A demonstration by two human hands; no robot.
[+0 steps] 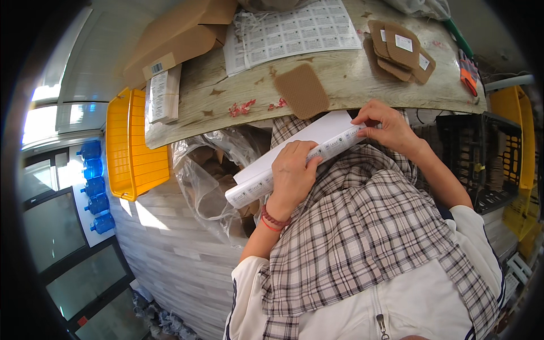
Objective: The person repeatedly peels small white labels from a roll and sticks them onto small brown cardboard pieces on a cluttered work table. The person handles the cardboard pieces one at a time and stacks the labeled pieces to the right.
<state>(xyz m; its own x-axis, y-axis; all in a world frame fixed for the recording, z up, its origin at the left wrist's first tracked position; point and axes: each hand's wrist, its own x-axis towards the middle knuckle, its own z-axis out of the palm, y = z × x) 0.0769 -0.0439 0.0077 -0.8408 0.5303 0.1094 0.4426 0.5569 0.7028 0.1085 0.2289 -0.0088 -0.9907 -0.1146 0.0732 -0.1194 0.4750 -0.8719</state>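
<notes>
A white sheet of printed labels (pixel 249 192) lies slantwise over my lap, bent over so that its blank back shows behind the printed strip. My left hand (pixel 294 171) grips it near the middle, thumb on the printed side. At its right end my right hand (pixel 390 129) pinches the edge between thumb and fingertips; whether a single label is between them cannot be made out. Just beyond, a brown rounded textured pad (pixel 301 90) rests at the table's front edge. Farther right is a pile of similar pads (pixel 396 48), some bearing white labels.
More label sheets (pixel 294 35) cover the back of the table (pixel 215 96). A cardboard box (pixel 175 39) and a banded stack of cards (pixel 163 96) stand left. Below are a clear plastic bag (pixel 198 187) and a yellow crate (pixel 136 147); a black crate (pixel 481 158) is right.
</notes>
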